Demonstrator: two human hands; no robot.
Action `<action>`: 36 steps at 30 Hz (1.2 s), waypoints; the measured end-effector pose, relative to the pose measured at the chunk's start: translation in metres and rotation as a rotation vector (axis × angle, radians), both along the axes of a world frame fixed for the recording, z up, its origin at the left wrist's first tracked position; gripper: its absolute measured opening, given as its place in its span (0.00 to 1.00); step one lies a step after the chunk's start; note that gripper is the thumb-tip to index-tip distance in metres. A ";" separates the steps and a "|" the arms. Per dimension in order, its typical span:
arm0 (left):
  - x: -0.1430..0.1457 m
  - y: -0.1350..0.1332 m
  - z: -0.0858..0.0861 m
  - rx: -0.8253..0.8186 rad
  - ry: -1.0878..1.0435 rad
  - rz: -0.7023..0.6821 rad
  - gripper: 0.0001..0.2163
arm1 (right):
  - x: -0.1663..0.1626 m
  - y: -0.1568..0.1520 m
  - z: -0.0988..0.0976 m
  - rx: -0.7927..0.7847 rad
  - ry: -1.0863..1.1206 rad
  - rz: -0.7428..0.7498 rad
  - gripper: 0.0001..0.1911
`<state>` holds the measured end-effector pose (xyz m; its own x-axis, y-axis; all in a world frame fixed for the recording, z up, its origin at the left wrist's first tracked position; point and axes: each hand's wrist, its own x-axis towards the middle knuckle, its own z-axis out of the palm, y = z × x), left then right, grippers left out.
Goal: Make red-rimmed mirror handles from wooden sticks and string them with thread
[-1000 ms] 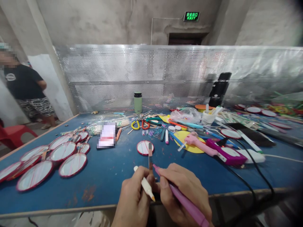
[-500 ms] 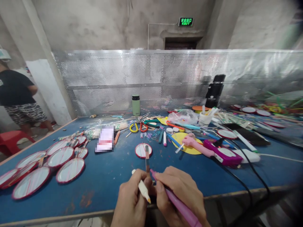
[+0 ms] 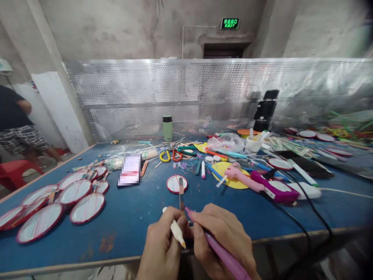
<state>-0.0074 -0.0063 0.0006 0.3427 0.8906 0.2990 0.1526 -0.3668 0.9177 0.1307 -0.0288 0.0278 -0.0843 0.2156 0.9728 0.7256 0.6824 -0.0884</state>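
Note:
My left hand (image 3: 163,239) is closed, with a white marker (image 3: 177,233) between its fingers, its orange tip pointing down toward me. The same fingers pinch a flat brown-grey stick (image 3: 181,196), whose far end overlaps a small round white disc with a red rim (image 3: 173,184). My right hand (image 3: 223,235) grips a pink-purple marker (image 3: 223,254) like a pen. Its tip is beside the stick, close to my left fingertips; whether it touches the stick I cannot tell.
Several red-rimmed discs (image 3: 87,209) lie at left, near a phone (image 3: 129,171). A pink glue gun (image 3: 246,181) rests on a yellow disc at right, beside a purple box (image 3: 274,188) with black cables. Pliers, markers and a green bottle (image 3: 167,129) stand or lie farther back.
Both hands keep nearly the same pose and hold the same things. The view has shifted slightly, and the person in the left background has moved farther left.

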 end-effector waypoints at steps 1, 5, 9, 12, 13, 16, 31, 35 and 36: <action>0.000 0.000 0.000 0.004 0.002 0.003 0.17 | 0.000 0.000 0.001 -0.006 -0.001 0.007 0.11; -0.001 0.000 0.001 0.031 0.004 0.001 0.16 | -0.001 -0.001 0.004 -0.026 -0.012 0.043 0.10; -0.001 0.000 0.002 0.032 -0.006 -0.005 0.15 | -0.001 -0.001 0.003 -0.061 -0.030 0.076 0.11; -0.002 -0.001 0.002 0.029 -0.009 -0.018 0.15 | 0.000 0.000 0.001 -0.070 -0.054 0.078 0.11; -0.002 -0.001 0.001 0.028 -0.007 -0.025 0.14 | 0.000 0.000 0.000 -0.067 -0.061 0.083 0.10; -0.002 -0.001 0.002 0.015 0.001 -0.025 0.14 | 0.000 0.001 0.000 -0.060 -0.068 0.086 0.10; 0.000 0.000 0.001 0.020 -0.027 0.026 0.16 | 0.000 -0.003 -0.001 -0.025 0.053 0.004 0.10; -0.001 -0.001 0.005 -0.070 -0.112 -0.019 0.15 | 0.018 0.000 -0.002 -0.136 0.256 0.019 0.09; -0.001 -0.001 0.007 -0.093 -0.128 -0.035 0.14 | 0.026 0.002 0.000 -0.195 0.315 0.055 0.09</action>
